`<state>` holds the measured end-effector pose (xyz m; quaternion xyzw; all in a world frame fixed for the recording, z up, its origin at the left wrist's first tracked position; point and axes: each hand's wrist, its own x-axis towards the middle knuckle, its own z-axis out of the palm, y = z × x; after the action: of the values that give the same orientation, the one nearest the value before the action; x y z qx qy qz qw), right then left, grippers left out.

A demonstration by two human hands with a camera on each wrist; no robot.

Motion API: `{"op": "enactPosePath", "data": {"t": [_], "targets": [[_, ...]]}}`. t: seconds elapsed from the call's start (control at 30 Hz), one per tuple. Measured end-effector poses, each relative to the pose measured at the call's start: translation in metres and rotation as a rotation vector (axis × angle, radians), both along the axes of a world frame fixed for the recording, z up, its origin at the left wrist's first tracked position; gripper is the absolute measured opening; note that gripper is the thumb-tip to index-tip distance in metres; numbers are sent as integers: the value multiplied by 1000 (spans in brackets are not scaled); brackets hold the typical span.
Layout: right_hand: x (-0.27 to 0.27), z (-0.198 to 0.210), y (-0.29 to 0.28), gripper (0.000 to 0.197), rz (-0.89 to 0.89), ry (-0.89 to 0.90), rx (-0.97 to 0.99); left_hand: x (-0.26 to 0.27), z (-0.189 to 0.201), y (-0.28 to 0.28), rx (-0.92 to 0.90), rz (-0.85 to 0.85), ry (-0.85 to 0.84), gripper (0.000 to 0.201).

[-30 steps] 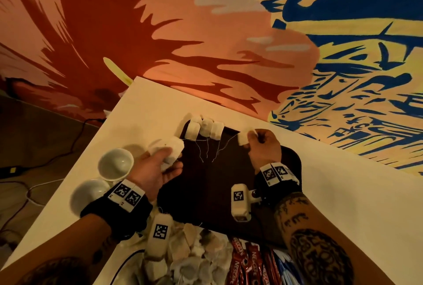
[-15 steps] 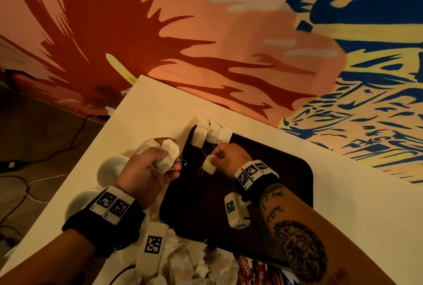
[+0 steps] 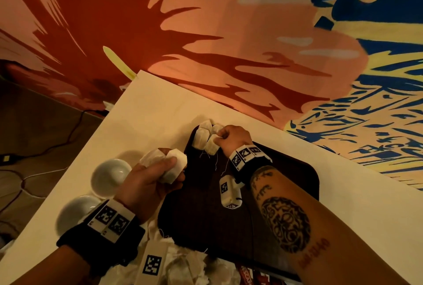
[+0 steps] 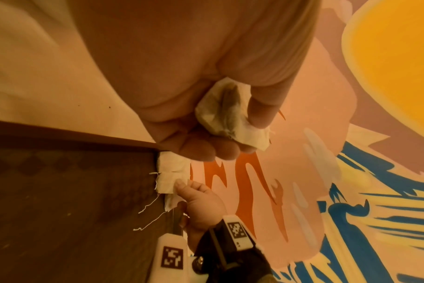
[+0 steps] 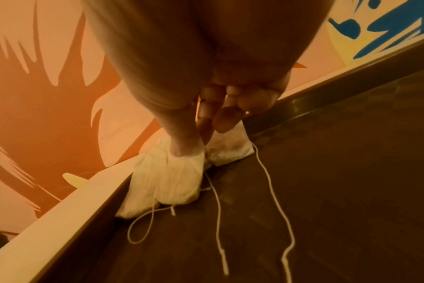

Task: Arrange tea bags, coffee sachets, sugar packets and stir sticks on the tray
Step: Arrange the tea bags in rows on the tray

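A dark tray point(image 3: 286, 181) lies on the cream table point(image 3: 148, 113). A few white tea bags point(image 3: 201, 139) stand in a row in its far left corner, strings trailing onto the tray. My right hand point(image 3: 219, 140) pinches the top of one more tea bag point(image 3: 211, 146) at the right end of that row. In the right wrist view, the thumb presses a tea bag point(image 5: 172, 181) against the tray rim point(image 5: 104, 197). My left hand point(image 3: 169, 170) hovers at the tray's left edge and grips a small bunch of tea bags point(image 3: 175, 162); one bag point(image 4: 232, 114) shows between its fingers.
Two white bowls point(image 3: 109, 177) point(image 3: 75, 213) sit left of my left hand, close to the table's left edge. A heap of loose tea bags point(image 3: 183, 266) and red coffee sachets point(image 3: 249, 275) lies in front of the tray. A painted wall point(image 3: 229, 33) rises behind the table.
My right hand carried its tea bag from the tray's far edge leftward into the row in the corner. The left hand kept its bunch and stayed beside the tray.
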<state>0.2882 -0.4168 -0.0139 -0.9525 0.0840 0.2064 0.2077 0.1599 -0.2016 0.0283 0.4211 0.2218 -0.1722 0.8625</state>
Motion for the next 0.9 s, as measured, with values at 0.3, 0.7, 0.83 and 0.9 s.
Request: {"op": "enactPosePath", "data": {"t": [0.3,0.7,0.83,0.9], "targets": [[11,2,2,14,73,25,-44,-3,0,-7,35,-73,-13,8],[-15,37,14,33,-59,-204,268,0,3,-19,175,-63,-29,22],[-52,70,22,22,45,-81,618,2,7,-31,217,-5,-3,14],[-70,79,23,6,118,-86,687,0,9,-36,223,-32,-20,15]]}}
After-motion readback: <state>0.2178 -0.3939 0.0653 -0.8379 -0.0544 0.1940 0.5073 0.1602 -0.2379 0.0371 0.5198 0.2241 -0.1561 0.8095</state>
